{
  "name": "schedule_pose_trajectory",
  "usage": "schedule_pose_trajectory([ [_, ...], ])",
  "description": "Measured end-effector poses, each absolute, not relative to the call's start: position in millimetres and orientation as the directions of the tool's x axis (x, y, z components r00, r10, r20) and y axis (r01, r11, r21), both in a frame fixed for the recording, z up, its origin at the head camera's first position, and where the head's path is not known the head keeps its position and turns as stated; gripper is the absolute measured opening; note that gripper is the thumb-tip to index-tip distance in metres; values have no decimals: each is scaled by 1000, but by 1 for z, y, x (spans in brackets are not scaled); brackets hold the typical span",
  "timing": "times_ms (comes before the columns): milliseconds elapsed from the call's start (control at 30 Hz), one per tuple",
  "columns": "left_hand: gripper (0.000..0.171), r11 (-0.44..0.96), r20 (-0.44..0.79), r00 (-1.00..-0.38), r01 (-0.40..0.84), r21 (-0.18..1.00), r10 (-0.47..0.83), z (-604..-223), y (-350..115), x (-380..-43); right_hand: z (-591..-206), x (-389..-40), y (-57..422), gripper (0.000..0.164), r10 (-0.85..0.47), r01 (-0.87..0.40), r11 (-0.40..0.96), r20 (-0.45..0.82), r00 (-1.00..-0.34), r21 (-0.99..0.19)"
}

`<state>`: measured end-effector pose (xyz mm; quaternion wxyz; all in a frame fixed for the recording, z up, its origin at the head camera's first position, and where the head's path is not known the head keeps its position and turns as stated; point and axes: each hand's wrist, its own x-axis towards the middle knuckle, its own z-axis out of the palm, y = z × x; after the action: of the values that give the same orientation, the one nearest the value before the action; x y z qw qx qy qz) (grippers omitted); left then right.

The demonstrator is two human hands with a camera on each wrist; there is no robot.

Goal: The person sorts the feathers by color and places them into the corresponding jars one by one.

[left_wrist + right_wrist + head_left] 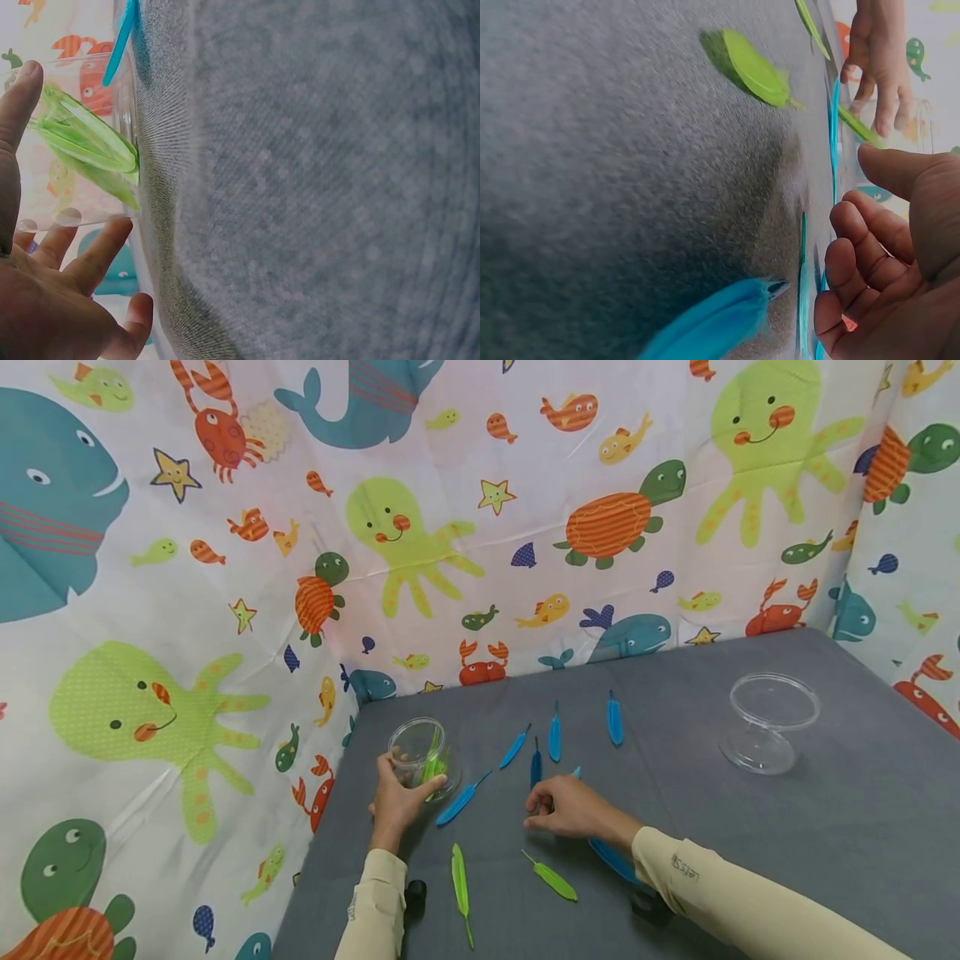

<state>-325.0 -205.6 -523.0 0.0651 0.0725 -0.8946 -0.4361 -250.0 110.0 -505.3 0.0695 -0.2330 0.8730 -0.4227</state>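
My left hand [396,806] grips a clear round jar [411,750] at the left of the table, thumb on one side and fingers on the other. Several bright green feathers [86,139] stand inside the jar. Above the middle of the table is my right hand [570,808], its fingers loosely curled with nothing between them. A blue feather [536,767] lies just beyond it, and another blue feather [613,860] is partly hidden under the right forearm. Nearer me lie two loose green feathers, one [553,881] below the right hand and one [461,885] below the jar.
More blue feathers lie around, one [462,802] close beside the jar and one [615,720] farther back. A clear footed bowl [761,753] stands at the right on the grey tablecloth [847,810]. A curtain [540,602] printed with sea animals borders the table's back and sides.
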Motion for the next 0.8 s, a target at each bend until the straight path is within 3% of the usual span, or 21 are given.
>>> schedule_pose_trajectory([
  [800,104,619,56,-980,-75,781,-189,-522,-203,-324,-508,-220,120,28,-567,-446,583,53,-822,-679],
])
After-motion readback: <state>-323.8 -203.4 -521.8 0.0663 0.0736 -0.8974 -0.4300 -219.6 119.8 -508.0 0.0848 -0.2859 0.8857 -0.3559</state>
